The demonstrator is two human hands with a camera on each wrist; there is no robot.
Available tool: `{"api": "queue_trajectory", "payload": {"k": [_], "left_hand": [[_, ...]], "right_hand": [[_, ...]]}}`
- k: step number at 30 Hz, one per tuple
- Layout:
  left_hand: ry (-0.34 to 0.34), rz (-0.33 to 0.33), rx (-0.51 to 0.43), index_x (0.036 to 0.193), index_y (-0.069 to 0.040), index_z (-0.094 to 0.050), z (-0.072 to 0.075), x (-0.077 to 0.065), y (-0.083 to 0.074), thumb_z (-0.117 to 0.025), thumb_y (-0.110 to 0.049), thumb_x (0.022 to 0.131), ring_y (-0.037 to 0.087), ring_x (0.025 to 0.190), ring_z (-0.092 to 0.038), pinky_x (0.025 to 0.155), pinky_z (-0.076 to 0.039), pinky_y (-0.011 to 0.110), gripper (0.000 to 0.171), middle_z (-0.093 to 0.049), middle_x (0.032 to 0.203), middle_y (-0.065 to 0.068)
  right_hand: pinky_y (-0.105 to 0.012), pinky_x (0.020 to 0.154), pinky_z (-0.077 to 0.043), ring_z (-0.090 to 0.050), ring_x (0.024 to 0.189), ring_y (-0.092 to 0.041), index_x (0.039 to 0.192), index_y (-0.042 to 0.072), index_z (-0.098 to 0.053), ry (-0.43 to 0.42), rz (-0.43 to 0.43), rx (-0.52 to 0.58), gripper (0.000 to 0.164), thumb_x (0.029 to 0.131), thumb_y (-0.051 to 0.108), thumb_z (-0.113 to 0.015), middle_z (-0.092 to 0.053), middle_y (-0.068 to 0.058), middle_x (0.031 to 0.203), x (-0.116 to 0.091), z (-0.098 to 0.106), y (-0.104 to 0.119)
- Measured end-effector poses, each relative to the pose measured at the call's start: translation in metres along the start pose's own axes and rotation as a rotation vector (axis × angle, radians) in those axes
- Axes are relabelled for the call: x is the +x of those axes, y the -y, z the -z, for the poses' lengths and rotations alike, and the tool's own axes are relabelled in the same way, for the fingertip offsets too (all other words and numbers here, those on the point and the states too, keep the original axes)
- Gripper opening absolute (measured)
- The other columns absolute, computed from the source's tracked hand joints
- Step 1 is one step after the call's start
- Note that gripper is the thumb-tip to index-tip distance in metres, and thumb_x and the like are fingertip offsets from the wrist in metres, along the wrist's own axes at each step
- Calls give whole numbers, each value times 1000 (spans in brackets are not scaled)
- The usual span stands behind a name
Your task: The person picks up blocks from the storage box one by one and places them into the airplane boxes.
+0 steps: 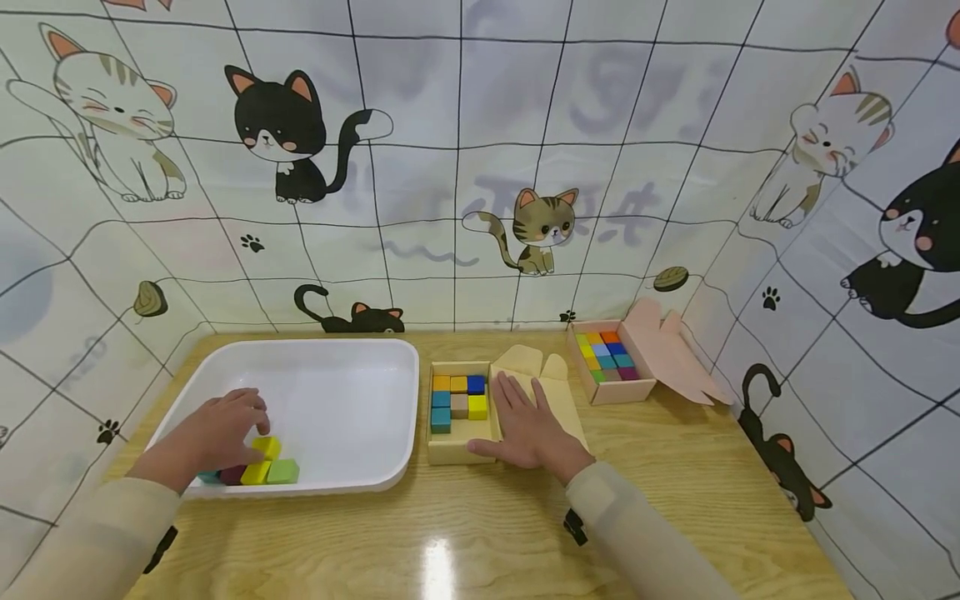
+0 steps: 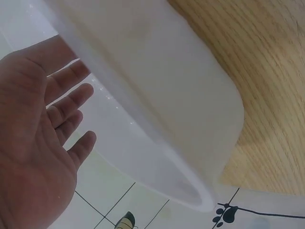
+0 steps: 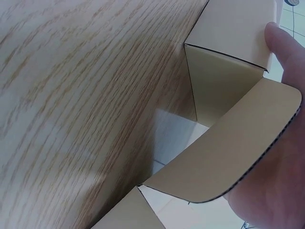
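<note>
My left hand (image 1: 225,429) reaches over the near left of a white tray (image 1: 352,417), its fingers loosely bent beside a yellow block (image 1: 267,447). Another yellow block (image 1: 256,473), a light green block (image 1: 283,472) and a dark red block (image 1: 232,475) lie below it. The left wrist view shows the spread fingers (image 2: 71,101), with the thumb and index tips hidden behind the tray rim. My right hand (image 1: 528,429) lies with fingers extended on the opened lid of a cream cardboard box (image 1: 461,454), thumb at its near edge. Several coloured blocks (image 1: 458,406) sit inside that box.
A pink box (image 1: 622,392) filled with coloured blocks stands at the back right, its lid (image 1: 671,354) folded out to the right. Cat-patterned sheeting (image 1: 420,183) encloses the wooden table (image 1: 510,533) at the back and sides.
</note>
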State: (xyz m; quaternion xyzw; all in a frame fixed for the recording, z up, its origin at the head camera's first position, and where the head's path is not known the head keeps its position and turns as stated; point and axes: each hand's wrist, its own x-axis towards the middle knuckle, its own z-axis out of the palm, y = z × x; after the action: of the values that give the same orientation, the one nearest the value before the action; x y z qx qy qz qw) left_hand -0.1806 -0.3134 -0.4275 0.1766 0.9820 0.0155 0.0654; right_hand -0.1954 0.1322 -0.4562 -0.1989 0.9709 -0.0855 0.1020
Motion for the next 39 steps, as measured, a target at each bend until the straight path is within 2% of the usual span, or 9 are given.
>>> {"api": "queue_trajectory", "payload": {"k": [4, 11, 25, 31, 39], "left_hand": [[1, 13, 4, 81, -19, -69, -5, 0, 2, -86, -32, 67, 36, 109, -52, 98, -44, 63, 26, -62, 110, 10], [-54, -14, 40, 78, -19, -68, -9, 0, 3, -86, -29, 68, 36, 109, -52, 95, -47, 61, 23, -62, 105, 8], [-60, -29, 75, 80, -16, -69, -8, 1, 0, -86, -18, 65, 33, 101, -54, 92, -50, 59, 23, -61, 103, 9], [-62, -24, 66, 79, -17, -69, -8, 2, -2, -88, -17, 64, 35, 108, -53, 95, -48, 61, 24, -62, 106, 10], [-25, -2, 59, 80, -14, -69, -5, 2, -5, -86, -15, 66, 40, 116, -51, 99, -45, 62, 22, -63, 109, 13]], "right_hand": [[-56, 123, 7, -5, 154, -27, 157, 7, -7, 2, 1, 2, 103, 87, 72, -47, -4, -11, 166, 0, -1, 0], [-56, 123, 6, -5, 154, -27, 157, 7, -7, -4, 3, 5, 103, 87, 72, -47, -4, -11, 166, 1, -1, -1], [-56, 123, 6, -6, 154, -26, 157, 7, -7, -3, -1, 2, 104, 87, 73, -46, -5, -10, 166, 1, -1, -1], [-55, 123, 8, -4, 154, -24, 157, 8, -4, 14, -3, -19, 105, 86, 76, -43, -2, -9, 166, 0, -1, -1], [-56, 123, 5, -6, 154, -26, 157, 7, -7, 7, 8, -20, 105, 86, 77, -41, -5, -11, 166, -1, 1, -1]]}}
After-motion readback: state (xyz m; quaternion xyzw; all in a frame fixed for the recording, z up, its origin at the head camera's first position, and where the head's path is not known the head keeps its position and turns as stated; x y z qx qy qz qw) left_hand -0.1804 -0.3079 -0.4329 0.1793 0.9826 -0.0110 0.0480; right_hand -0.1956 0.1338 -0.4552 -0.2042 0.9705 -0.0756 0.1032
